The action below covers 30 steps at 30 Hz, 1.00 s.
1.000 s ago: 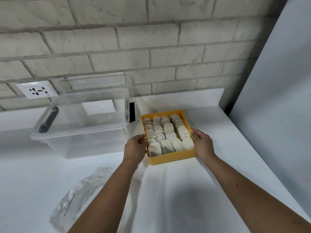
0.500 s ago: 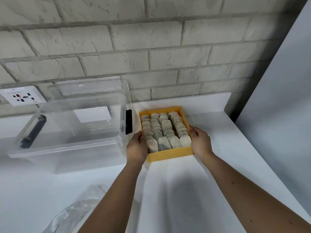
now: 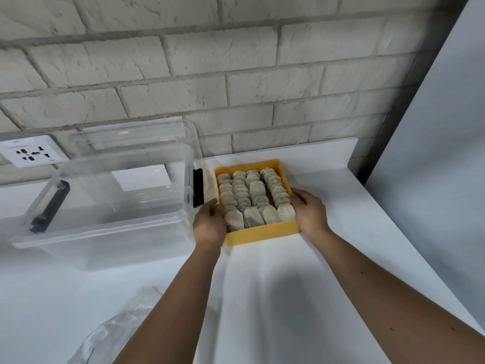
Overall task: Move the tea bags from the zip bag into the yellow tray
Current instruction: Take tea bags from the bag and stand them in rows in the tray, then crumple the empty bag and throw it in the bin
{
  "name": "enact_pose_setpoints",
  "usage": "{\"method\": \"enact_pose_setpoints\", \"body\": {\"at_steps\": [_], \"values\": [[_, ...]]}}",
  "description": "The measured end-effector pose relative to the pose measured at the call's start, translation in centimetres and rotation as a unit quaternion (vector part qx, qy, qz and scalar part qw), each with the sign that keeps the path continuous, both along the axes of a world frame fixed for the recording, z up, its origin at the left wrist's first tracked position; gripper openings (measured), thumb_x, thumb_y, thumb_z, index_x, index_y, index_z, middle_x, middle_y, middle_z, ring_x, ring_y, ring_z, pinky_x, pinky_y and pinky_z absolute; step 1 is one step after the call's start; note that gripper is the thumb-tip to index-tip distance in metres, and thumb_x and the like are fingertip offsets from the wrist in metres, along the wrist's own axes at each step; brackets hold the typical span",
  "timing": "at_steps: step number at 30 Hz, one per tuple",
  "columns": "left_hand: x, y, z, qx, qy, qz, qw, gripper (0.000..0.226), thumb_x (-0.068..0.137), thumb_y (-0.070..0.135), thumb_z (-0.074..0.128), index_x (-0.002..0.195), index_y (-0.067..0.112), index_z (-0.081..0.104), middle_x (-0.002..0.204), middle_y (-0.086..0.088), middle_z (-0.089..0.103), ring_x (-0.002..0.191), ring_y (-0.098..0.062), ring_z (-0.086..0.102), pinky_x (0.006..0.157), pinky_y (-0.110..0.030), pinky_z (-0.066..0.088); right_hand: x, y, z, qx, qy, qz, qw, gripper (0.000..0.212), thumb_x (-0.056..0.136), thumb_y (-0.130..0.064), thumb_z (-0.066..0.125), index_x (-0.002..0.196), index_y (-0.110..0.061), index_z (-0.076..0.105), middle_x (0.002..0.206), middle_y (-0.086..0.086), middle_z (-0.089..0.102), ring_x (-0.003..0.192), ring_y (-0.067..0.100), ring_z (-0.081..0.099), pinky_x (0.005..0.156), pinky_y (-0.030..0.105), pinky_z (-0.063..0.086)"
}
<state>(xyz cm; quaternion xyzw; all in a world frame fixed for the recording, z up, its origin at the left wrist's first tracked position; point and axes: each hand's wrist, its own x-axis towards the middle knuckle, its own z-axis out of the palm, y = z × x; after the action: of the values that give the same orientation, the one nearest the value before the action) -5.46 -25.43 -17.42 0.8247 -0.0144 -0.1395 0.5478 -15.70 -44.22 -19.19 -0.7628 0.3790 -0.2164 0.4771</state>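
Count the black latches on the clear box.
2. One latch on the left end of the box, the other latch on its right end, beside the yellow tray. No others show through the clear walls.

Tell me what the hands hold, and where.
The yellow tray: left hand grips its left wall, right hand its right wall, near the front corners.

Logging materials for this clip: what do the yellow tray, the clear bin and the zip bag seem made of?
Yellow tray: probably matte opaque plastic, going by its even colour and thin moulded walls. Clear bin: rigid glossy transparent plastic; the counter shows through. Zip bag: thin clear plastic film, crumpled, with shiny creases.
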Motion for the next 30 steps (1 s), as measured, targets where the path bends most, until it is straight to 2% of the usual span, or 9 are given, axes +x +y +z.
{"method": "enact_pose_setpoints", "body": {"at_steps": [6, 9, 12, 15, 18, 20, 22, 27, 30], "values": [[-1.8, 1.1, 1.9, -0.03, 0.003, -0.039, 0.999, 0.047, 0.103, 0.025, 0.048, 0.149, 0.015, 0.043, 0.147, -0.004, 0.051, 0.132, -0.025, 0.049, 0.095, -0.026, 0.039, -0.7, 2.2, 2.2, -0.097, -0.04, -0.009, 0.994, 0.043, 0.09, -0.022, 0.066, 0.132, -0.017, 0.058, 0.133, 0.004, 0.059, 0.121, 0.021, 0.055, 0.09, 0.022, 0.039], [-3.0, 3.3, 3.7, 0.003, -0.011, -0.13, 0.991, 0.045, 0.099, 0.025, 0.058, 0.142, 0.016, 0.052, 0.141, -0.001, 0.056, 0.128, -0.022, 0.053, 0.095, -0.028, 0.042, -1.6, 4.4, 3.8, -0.173, -0.067, 0.006, 0.983, 0.047, 0.082, -0.011, 0.07, 0.128, -0.013, 0.06, 0.129, 0.008, 0.059, 0.121, 0.025, 0.052, 0.092, 0.023, 0.038], [-4.5, 6.7, 5.9, 0.028, 0.001, -0.244, 0.969, 0.034, 0.095, 0.029, 0.064, 0.128, 0.02, 0.066, 0.128, 0.0, 0.067, 0.117, -0.017, 0.062, 0.102, -0.036, 0.049, -3.1, 7.6, 5.1, -0.169, -0.09, 0.027, 0.981, 0.045, 0.08, -0.012, 0.073, 0.123, -0.017, 0.063, 0.127, 0.003, 0.06, 0.12, 0.021, 0.051, 0.092, 0.021, 0.037], [-6.0, 10.7, 8.4, 0.033, -0.028, -0.28, 0.959, 0.023, 0.088, 0.037, 0.066, 0.111, 0.033, 0.07, 0.111, 0.001, 0.074, 0.106, -0.013, 0.068, 0.096, -0.037, 0.052, -5.0, 11.4, 6.0, -0.16, -0.1, 0.061, 0.98, 0.037, 0.081, -0.014, 0.073, 0.117, -0.021, 0.065, 0.122, -0.005, 0.061, 0.115, 0.013, 0.051, 0.09, 0.019, 0.04], [-7.2, 14.9, 10.1, 0.069, -0.081, -0.254, 0.961, 0.021, 0.094, 0.034, 0.063, 0.114, 0.036, 0.067, 0.105, 0.015, 0.072, 0.104, -0.003, 0.064, 0.082, -0.02, 0.05, -6.8, 15.1, 6.2, -0.095, -0.091, 0.124, 0.984, 0.032, 0.083, -0.015, 0.072, 0.114, -0.022, 0.066, 0.118, -0.01, 0.06, 0.107, 0.004, 0.052, 0.077, 0.002, 0.036], [-7.9, 17.8, 10.2, 0.095, -0.099, -0.236, 0.962, 0.023, 0.095, 0.033, 0.063, 0.118, 0.032, 0.067, 0.106, 0.017, 0.071, 0.103, 0.004, 0.062, 0.07, -0.013, 0.045, -7.8, 17.6, 5.7, -0.065, -0.07, 0.158, 0.983, 0.03, 0.084, -0.017, 0.073, 0.112, -0.024, 0.067, 0.117, -0.011, 0.062, 0.107, 0.005, 0.053, 0.078, 0.006, 0.037], [-8.3, 20.2, 9.6, 0.129, -0.121, -0.233, 0.956, 0.03, 0.094, 0.032, 0.066, 0.124, 0.028, 0.066, 0.118, 0.011, 0.069, 0.109, -0.002, 0.063, 0.075, -0.014, 0.043, -8.5, 19.8, 5.1, -0.041, -0.04, 0.184, 0.981, 0.028, 0.084, -0.021, 0.074, 0.111, -0.024, 0.068, 0.115, -0.009, 0.065, 0.105, 0.008, 0.056, 0.079, 0.01, 0.039], [-9.1, 25.0, 7.2, 0.292, -0.171, -0.22, 0.915, 0.049, 0.093, 0.04, 0.065, 0.138, 0.027, 0.054, 0.146, 0.004, 0.051, 0.13, -0.019, 0.051, 0.099, -0.032, 0.042, -9.3, 24.5, 4.0, 0.017, 0.052, 0.221, 0.974, 0.032, 0.079, -0.031, 0.078, 0.108, -0.024, 0.068, 0.103, -0.009, 0.067, 0.093, 0.007, 0.061, 0.077, 0.017, 0.042], [-9.2, 27.8, 6.0, 0.399, -0.15, -0.206, 0.881, 0.065, 0.093, 0.049, 0.061, 0.149, 0.026, 0.039, 0.15, -0.001, 0.044, 0.132, -0.026, 0.048, 0.099, -0.04, 0.043, -9.5, 26.3, 3.2, 0.035, 0.129, 0.245, 0.96, 0.039, 0.078, -0.037, 0.077, 0.111, -0.022, 0.062, 0.095, -0.012, 0.06, 0.089, 0.008, 0.057, 0.072, 0.02, 0.041]]}}
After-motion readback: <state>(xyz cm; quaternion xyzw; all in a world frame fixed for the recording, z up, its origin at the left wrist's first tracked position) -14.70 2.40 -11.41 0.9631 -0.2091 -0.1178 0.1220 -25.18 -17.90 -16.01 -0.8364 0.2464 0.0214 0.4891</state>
